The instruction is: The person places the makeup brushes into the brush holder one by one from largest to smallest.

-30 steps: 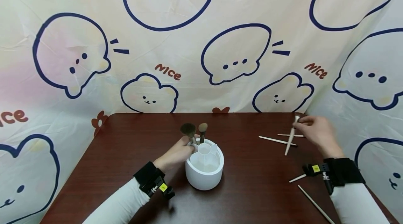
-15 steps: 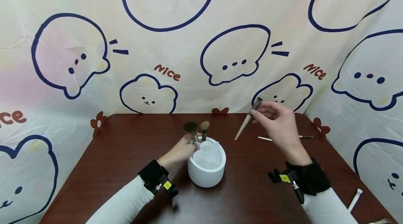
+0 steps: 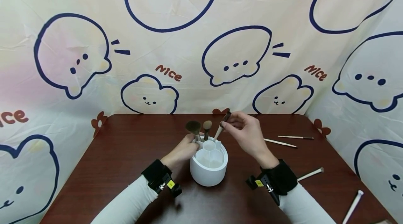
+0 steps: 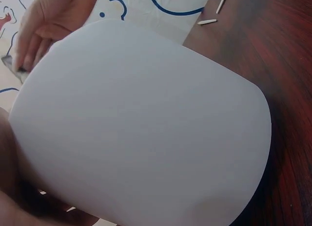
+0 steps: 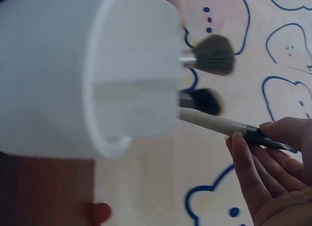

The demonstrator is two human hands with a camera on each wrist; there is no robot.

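- Currently your right hand (image 3: pixel 247 136) pinches a brush (image 3: pixel 218 132) between thumb and fingers near its dark end, pale handle end down.
- Step, by the look of it: loading that brush into the white holder (image 3: pixel 208 176). Next move likely calls for lowering it, then letting go, holder kept steady.
- Brush's low end is at the holder's far right rim; can't tell how deep.
- Your left hand (image 3: pixel 182 151) grips the holder's left side, some fingers hidden.
- Holder stands upright mid-table (image 3: pixel 135 133); fan-shaped brush (image 3: pixel 193 127) and round-headed brush (image 3: pixel 207 125) stick up from its far side.
- Toward the table's far right corner: thin brush (image 3: pixel 292 137), pale brush (image 3: pixel 281 143). Nearer the right edge: half-hidden brush (image 3: pixel 311 174), white brush (image 3: pixel 353 206).
- Versus half a second ago: right hand and brush came left to the holder; holder hardly shifted.
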